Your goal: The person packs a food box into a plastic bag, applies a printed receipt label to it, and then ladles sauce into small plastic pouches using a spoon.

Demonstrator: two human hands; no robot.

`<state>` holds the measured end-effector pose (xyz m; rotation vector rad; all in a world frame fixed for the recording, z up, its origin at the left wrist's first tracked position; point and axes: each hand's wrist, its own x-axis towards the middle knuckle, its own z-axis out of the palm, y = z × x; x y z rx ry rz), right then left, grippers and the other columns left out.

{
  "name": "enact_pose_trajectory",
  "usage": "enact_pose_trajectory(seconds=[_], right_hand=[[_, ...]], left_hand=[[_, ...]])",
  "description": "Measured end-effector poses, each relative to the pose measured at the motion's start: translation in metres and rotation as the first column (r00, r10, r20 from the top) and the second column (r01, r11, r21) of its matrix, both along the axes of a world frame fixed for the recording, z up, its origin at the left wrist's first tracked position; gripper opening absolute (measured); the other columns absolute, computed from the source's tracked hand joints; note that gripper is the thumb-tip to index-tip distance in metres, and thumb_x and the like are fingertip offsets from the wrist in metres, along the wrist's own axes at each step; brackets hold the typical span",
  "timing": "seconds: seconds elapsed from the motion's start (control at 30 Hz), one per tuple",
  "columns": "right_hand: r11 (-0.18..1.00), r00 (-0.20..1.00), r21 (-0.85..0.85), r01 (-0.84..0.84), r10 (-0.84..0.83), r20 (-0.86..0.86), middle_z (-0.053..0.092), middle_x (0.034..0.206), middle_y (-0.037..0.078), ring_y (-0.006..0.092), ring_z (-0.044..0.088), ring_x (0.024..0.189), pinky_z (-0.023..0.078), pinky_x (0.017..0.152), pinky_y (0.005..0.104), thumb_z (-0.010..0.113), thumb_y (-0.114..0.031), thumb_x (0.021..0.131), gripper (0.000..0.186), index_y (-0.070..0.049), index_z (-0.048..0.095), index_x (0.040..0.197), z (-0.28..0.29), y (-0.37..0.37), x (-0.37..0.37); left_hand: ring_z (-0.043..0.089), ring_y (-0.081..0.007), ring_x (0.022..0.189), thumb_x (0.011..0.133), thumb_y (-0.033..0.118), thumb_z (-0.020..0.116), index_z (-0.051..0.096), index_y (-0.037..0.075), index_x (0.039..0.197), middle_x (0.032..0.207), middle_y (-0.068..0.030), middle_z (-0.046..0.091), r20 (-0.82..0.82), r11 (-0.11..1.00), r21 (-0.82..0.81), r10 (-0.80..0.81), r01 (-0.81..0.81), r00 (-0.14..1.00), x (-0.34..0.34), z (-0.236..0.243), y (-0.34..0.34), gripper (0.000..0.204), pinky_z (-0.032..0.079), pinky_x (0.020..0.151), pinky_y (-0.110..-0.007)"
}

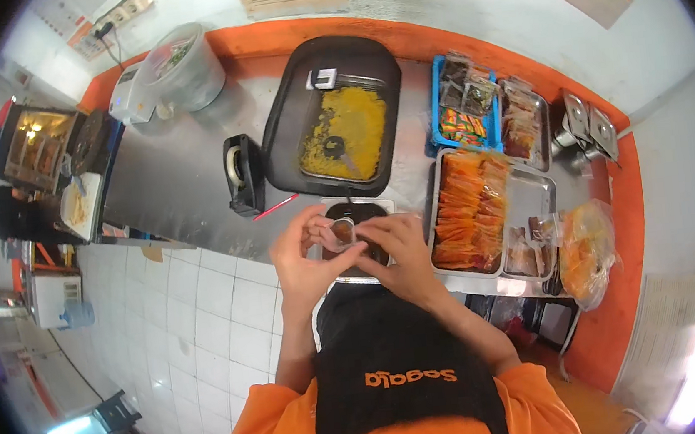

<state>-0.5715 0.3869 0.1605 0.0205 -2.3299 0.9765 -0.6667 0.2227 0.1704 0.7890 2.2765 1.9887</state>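
Observation:
Both hands meet in front of my body, over a small metal tray of dark brown food. My left hand has its fingers closed on one side of a small clear plastic bag with something brown inside. The fingertips of my right hand pinch the other side of it. Just beyond lies a large black tray, which bears a steel pan of yellow crumbly food with a dark spoon in it. A black tape dispenser and a red pen sit left of it.
To the right are a steel tray of orange packets, a blue basket of sachets, and a plastic bag of orange food. A clear tub stands by a white scale at the far left. White floor tiles show left.

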Motion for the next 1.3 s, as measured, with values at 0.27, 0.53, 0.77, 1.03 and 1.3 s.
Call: enact_pose_trajectory(seconds=[0.27,0.53,0.77,1.03,1.3], right_hand=[[0.849,0.999,-0.528,-0.034,0.006,-0.054,0.077,0.091,0.012,0.0178,0.073,0.080,0.056,0.071,0.0321,0.077,-0.005,0.092,0.010,0.001,0.077,0.101,0.018,0.038,0.036],[0.839,0.987,-0.542,0.045,-0.122,-0.106,0.078,0.088,0.010,0.0190,0.075,0.077,0.057,0.069,0.0311,0.080,-0.008,0.090,0.009,0.000,0.078,0.094,0.020,0.047,0.072],[0.913,0.981,-0.367,0.179,-0.193,-0.004,0.076,0.092,0.007,0.0203,0.074,0.082,0.057,0.074,0.0319,0.083,-0.014,0.090,0.016,-0.002,0.076,0.099,0.018,0.052,0.095],[0.869,0.998,-0.492,0.050,-0.026,0.055,0.076,0.089,0.007,0.0231,0.074,0.082,0.057,0.075,0.0331,0.082,-0.018,0.091,0.014,-0.007,0.078,0.099,0.026,0.067,0.105],[0.893,0.964,-0.440,0.096,0.027,0.264,0.078,0.095,0.012,0.0253,0.077,0.089,0.059,0.078,0.0362,0.073,-0.014,0.097,0.016,-0.006,0.079,0.109,0.020,0.083,0.135]], left_hand=[[0.070,-0.0145,0.084,0.087,-0.009,0.078,0.076,-0.005,0.105,0.103,-0.0111,0.073,0.280,0.970,0.182,-0.206,0.158,0.938,0.030,0.017,0.028,0.018,0.059,0.075,-0.026],[0.057,-0.0094,0.071,0.095,0.006,0.077,0.073,-0.004,0.094,0.089,-0.0058,0.068,0.129,0.949,0.115,-0.308,0.294,0.943,0.043,0.000,0.054,0.011,0.042,0.060,-0.023],[0.057,-0.0107,0.072,0.093,-0.001,0.075,0.070,-0.003,0.086,0.083,-0.0058,0.067,0.000,0.953,-0.006,-0.302,0.302,0.953,0.058,0.006,0.073,0.009,0.042,0.063,-0.023],[0.056,-0.0111,0.073,0.095,0.009,0.076,0.069,-0.002,0.085,0.081,-0.0047,0.066,0.031,0.939,-0.055,-0.339,0.340,0.940,0.071,0.019,0.084,0.017,0.039,0.063,-0.025],[0.057,-0.0102,0.072,0.090,-0.005,0.072,0.072,-0.003,0.086,0.080,-0.0054,0.068,0.043,0.908,-0.097,-0.405,0.407,0.913,0.079,0.016,0.086,0.005,0.041,0.062,-0.025]])
